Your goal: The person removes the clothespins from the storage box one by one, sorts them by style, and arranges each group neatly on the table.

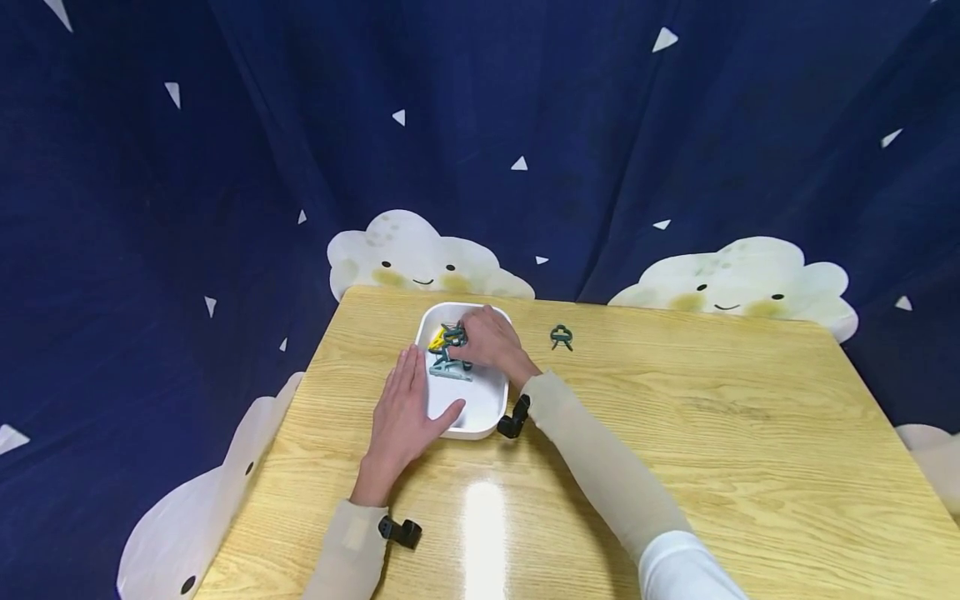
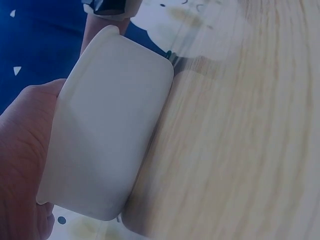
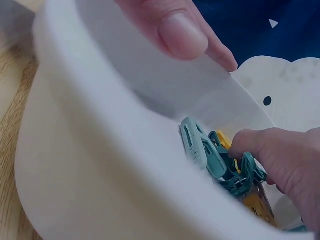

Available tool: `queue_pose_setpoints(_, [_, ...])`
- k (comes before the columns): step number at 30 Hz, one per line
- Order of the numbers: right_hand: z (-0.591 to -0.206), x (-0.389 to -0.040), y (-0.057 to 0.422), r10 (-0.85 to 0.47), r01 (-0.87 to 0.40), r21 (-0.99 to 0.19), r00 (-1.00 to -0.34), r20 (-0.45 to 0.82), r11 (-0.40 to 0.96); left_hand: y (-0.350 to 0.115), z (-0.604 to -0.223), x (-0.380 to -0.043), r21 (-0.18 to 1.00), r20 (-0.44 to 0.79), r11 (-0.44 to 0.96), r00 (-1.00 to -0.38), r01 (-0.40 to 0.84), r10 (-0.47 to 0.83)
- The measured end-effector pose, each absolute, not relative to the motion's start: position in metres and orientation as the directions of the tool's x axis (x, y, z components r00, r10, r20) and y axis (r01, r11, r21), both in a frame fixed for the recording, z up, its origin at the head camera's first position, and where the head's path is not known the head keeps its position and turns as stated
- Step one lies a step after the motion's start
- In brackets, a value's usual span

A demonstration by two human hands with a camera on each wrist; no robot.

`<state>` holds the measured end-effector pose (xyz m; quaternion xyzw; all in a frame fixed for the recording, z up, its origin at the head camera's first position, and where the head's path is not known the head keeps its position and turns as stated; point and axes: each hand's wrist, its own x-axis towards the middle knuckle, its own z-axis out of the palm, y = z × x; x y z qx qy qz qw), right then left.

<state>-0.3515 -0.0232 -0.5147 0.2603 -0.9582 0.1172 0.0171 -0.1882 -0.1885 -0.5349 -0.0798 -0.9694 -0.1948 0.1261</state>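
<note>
Inside a white plastic bin (image 1: 480,408) lies a small heap of plastic clothespins: a pale teal clothespin (image 1: 451,372), a yellow clothespin (image 1: 437,341) and dark green ones. My right hand (image 1: 491,340) reaches over the bin's right side into the heap. In the right wrist view its thumb and curled fingers pinch a dark green clothespin (image 3: 242,181), the fingers mostly hidden. My left hand (image 1: 405,408) rests at the bin's left rim with fingers straight and the thumb stretched over the near corner. From the left wrist view, the bin's outer wall (image 2: 107,130) hides most of the fingers.
To the right of the bin, a dark green clip (image 1: 561,337) rests on the wooden table (image 1: 712,442). Behind the table hangs a dark blue curtain (image 1: 465,67) with white triangles and smiling clouds. Each wrist wears a small black camera.
</note>
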Motion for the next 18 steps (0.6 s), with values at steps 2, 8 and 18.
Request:
queue_pose_setpoints(2, [-0.5154, -0.3517, -0.0232, -0.498, -0.505, -0.209, -0.863, 0.091, 0.837, -0.1888, -0.5351, -0.188, 0.361, 0.278, 0.91, -0.955, 0.204, 0.104])
queue_pose_setpoints(8, [-0.517, -0.351, -0.0221, -0.512, -0.521, -0.164, -0.853, 0.097, 0.837, -0.1878, -0.5352, -0.1878, 0.369, 0.279, 0.907, -0.955, 0.204, 0.102])
queue_pose_setpoints(18, [-0.5161, -0.3511, -0.0234, -0.515, -0.525, -0.189, -0.851, 0.106, 0.83, -0.1887, -0.5351, -0.1877, 0.371, 0.273, 0.907, -0.957, 0.199, 0.099])
